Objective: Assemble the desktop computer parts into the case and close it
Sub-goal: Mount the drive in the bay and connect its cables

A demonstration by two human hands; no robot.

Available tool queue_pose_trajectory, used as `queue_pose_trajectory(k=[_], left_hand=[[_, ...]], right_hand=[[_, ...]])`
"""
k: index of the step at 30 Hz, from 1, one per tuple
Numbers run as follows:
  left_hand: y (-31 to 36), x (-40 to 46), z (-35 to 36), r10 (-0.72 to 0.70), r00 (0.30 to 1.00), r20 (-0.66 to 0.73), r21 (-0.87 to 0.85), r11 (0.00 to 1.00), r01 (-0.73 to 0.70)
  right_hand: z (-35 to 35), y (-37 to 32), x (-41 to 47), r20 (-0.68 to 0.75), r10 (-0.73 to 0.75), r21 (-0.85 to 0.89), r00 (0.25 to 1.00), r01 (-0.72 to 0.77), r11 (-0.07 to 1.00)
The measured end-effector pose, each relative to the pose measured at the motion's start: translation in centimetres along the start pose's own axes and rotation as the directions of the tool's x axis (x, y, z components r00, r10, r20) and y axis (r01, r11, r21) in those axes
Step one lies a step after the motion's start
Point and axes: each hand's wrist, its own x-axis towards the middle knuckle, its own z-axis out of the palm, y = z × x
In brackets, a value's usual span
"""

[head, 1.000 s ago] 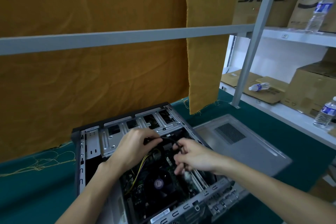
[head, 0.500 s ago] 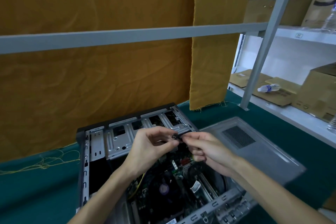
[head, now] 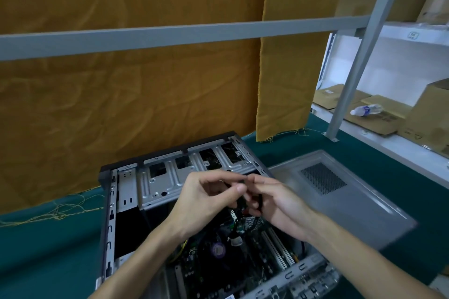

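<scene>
Both your hands meet above the open computer case (head: 126, 192) lying on the green counter (head: 48, 245), left hand (head: 206, 201) and right hand (head: 274, 204) each pinching the same black cable (head: 240, 201), the fingers clamped on it where it rises from the motherboard (head: 218, 264). Sort out which end is the plug before you lower it, and line it up square. The side panel (head: 340, 201) lies just beside the case, not yet on.
</scene>
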Motion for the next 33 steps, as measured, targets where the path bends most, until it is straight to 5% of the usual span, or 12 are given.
queue_pose_trajectory(k=[16, 18, 20, 23, 25, 28, 33], left_hand=[[-0.5, 0.2, -0.9, -0.255, 0.962, 0.097, -0.255, 0.928, 0.271], [-0.6, 0.1, -1.2, -0.219, 0.970, 0.108, -0.121, 0.965, 0.231], [-1.0, 0.0, -1.8, -0.146, 0.984, 0.105, 0.209, 0.970, 0.122], [-1.5, -0.1, -2.6, -0.113, 0.984, 0.135, 0.583, 0.812, 0.013], [-1.7, -0.1, -3.2, -0.113, 0.979, 0.167, 0.761, 0.647, -0.055], [-2.3, -0.5, -3.6, -0.133, 0.972, 0.193, 0.859, 0.501, -0.102], [-4.0, -2.2, -3.1, -0.262, 0.961, 0.092, 0.887, 0.460, 0.041]], right_hand=[[0.6, 0.0, -1.1, -0.003, -0.123, -0.243, 0.992, 0.119, 0.963], [0.6, 0.1, -1.1, -0.059, -0.122, -0.260, 0.991, 0.103, 0.960], [0.5, 0.1, -1.3, -0.100, -0.170, -0.411, 0.980, 0.114, 0.904], [0.6, 0.2, -1.3, -0.060, -0.193, -0.653, 0.979, 0.107, 0.749], [0.9, 0.1, -1.4, 0.016, -0.115, -0.649, 0.993, 0.097, 0.754], [1.1, 0.0, -1.2, 0.134, -0.013, -0.651, 0.991, 0.097, 0.752], [1.3, 0.4, -0.2, 0.128, 0.113, -0.837, 0.985, 0.046, 0.546]])
